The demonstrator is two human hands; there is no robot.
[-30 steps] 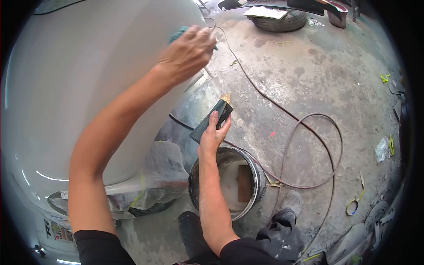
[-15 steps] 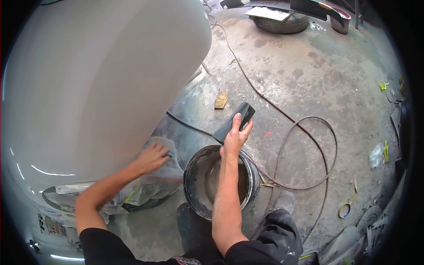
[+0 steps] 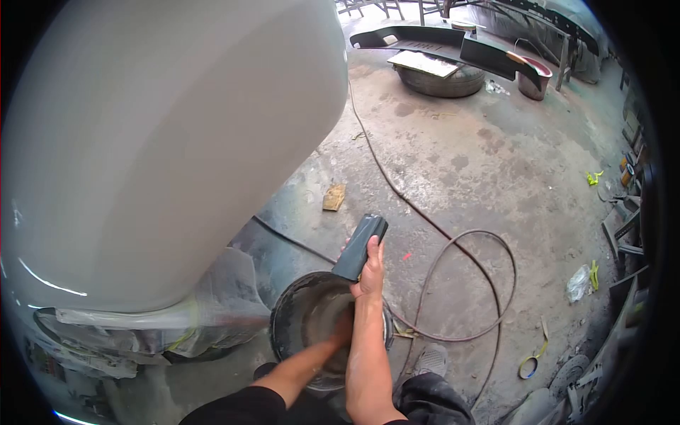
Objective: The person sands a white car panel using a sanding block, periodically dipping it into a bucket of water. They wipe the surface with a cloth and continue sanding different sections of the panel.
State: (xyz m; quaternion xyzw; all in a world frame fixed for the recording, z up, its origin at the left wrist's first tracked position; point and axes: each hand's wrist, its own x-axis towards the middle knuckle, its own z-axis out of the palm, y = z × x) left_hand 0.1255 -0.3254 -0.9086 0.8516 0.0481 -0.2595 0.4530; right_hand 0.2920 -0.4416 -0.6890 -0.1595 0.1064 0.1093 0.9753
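Observation:
My right hand (image 3: 372, 270) grips a dark sanding block (image 3: 361, 246), its fingers wrapped round the lower end. The block is held tilted above the far rim of a black bucket (image 3: 282, 304). Down inside that bucket is my left hand (image 3: 343, 330), smeared by motion and partly covered by my right forearm, so its fingers and anything in them cannot be made out. A large smooth grey car body panel (image 3: 191, 142) fills the left side. Below it, plastic sheeting (image 3: 227, 290) covers the part by the lamp.
A hose (image 3: 425, 212) runs over the floor and loops to the right of the bucket. A brown scrap (image 3: 333, 197) lies ahead. Further back, a black bumper part (image 3: 432, 44) rests over a tire (image 3: 439, 81), beside a pail (image 3: 534, 81). A tape roll (image 3: 528, 367) lies lower right.
My left hand has moved from the plastic-covered area beside the panel, where it held something teal, into the bucket. My right hand has turned the sanding block more upright. The view has tilted up.

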